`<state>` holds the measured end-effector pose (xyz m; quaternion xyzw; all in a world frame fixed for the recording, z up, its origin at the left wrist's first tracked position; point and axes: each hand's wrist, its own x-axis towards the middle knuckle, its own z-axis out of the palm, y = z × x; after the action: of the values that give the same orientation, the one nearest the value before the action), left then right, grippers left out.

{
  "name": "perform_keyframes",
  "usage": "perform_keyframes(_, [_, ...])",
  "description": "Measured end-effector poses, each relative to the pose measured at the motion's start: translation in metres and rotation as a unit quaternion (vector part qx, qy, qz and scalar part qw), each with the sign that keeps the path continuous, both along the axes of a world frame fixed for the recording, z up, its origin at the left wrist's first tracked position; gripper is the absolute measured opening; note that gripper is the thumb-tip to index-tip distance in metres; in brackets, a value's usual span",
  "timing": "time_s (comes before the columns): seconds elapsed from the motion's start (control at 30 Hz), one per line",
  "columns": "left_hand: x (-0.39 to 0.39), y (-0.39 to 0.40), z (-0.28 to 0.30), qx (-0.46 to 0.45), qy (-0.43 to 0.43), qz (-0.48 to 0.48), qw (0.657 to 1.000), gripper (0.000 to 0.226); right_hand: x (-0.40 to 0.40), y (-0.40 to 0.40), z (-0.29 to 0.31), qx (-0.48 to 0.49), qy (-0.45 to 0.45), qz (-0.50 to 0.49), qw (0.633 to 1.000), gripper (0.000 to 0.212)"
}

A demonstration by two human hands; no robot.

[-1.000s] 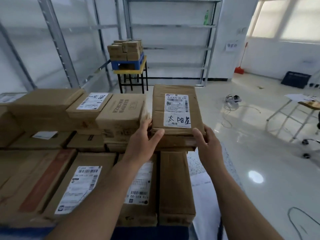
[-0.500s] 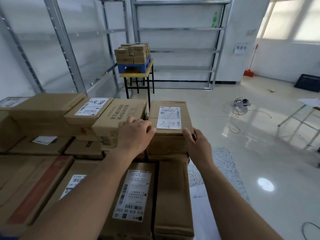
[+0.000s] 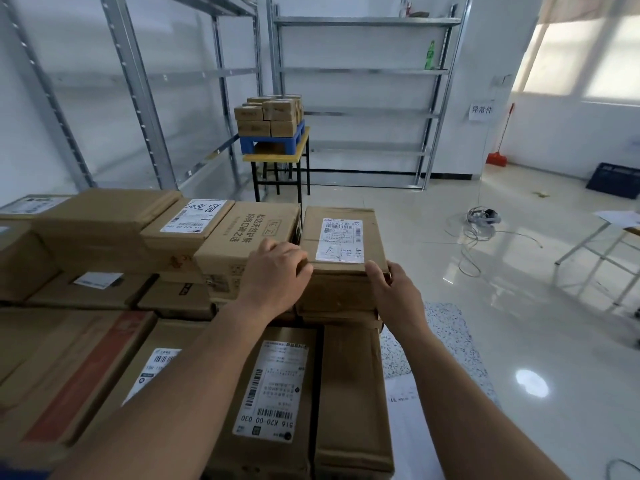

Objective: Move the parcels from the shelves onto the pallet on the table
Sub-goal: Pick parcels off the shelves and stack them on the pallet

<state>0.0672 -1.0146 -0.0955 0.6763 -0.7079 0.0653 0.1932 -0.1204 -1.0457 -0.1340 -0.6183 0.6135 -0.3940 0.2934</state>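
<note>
Gripping a brown rectangular cardboard parcel (image 3: 344, 258) from both sides, we had our left hand (image 3: 277, 277) curled over its near left corner and our right hand (image 3: 394, 292) wrapped round its near right corner, thumb lying along the top edge. The parcel lay flat at the right end of the upper layer of stacked cardboard parcels (image 3: 104, 233), resting on another box beneath it. Its long axis ran away from us, toward the far wall, with the short near face turned to us. A white shipping label (image 3: 341, 240) with barcodes sat on its top face, the handwriting at the end nearest us.

Just to its left, touching or nearly so, lay a brown carton printed with dark characters (image 3: 249, 237), and beyond that a carton with a white label (image 3: 194, 216). Below our forearms lay a long brown box with a white barcode label (image 3: 273, 389) and a plain narrow brown box (image 3: 349, 393) beside it, both pointing the same way.

Well apart, across the pale glossy floor (image 3: 485, 306), a blue plastic pallet (image 3: 273, 138) stood on a small yellow-topped table with black legs (image 3: 280, 161), carrying small brown boxes (image 3: 268, 116). Grey metal shelving (image 3: 363, 71) lined the wall behind, with a green bottle (image 3: 430, 56) on one shelf.
</note>
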Motion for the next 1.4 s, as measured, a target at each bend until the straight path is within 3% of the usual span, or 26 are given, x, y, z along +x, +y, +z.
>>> perform_keyframes(0.13, [0.001,0.015,0.001,-0.015,0.045,-0.015,0.999,0.041,0.002,0.007,0.006,-0.045,0.046,-0.026,0.998,0.064])
perform_keyframes(0.27, [0.004,0.045,-0.002,-0.042,0.094,0.007,0.995,0.042,0.010,0.028,0.016,-0.171,0.104,-0.049,0.978,0.053])
perform_keyframes(0.43, [0.010,0.097,-0.024,-0.049,0.180,0.082,0.979,0.042,0.042,0.071,0.003,-0.300,0.120,-0.003,0.946,0.038])
perform_keyframes(0.67, [0.026,0.147,-0.047,-0.062,0.181,0.131,0.973,0.042,0.082,0.109,-0.031,-0.300,0.139,0.130,0.935,0.027])
perform_keyframes(0.8, [0.044,0.171,-0.049,-0.084,0.195,0.153,0.965,0.045,0.105,0.125,-0.028,-0.293,0.134,0.172,0.931,0.036])
perform_keyframes(0.97, [0.077,0.219,-0.054,-0.112,0.192,0.178,0.959,0.048,0.144,0.155,-0.022,-0.299,0.125,0.224,0.919,0.028])
perform_keyframes(1.4, [0.159,0.426,-0.056,-0.167,0.137,0.331,0.919,0.051,0.269,0.327,-0.020,-0.382,0.045,0.353,0.853,0.031])
